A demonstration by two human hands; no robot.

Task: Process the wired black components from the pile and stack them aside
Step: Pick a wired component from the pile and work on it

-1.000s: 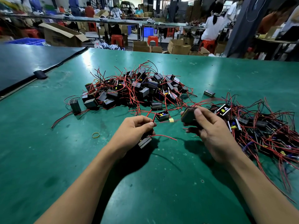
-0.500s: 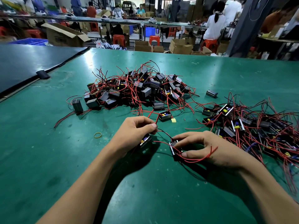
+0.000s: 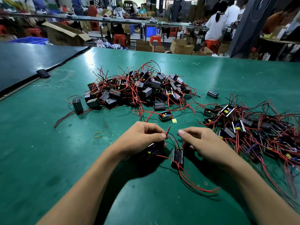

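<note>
My left hand (image 3: 142,138) pinches a red wire (image 3: 168,129), thumb to forefinger. Right hand (image 3: 204,143) fingers curl beside the black component (image 3: 177,157); grip unclear.

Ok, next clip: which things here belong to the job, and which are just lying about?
Job: left hand pinching a red wire; right hand; black component between them; centre pile; right-side heap.
Lying about: yellow rubber band; yellow scrap; black tab; cardboard boxes behind.
</note>
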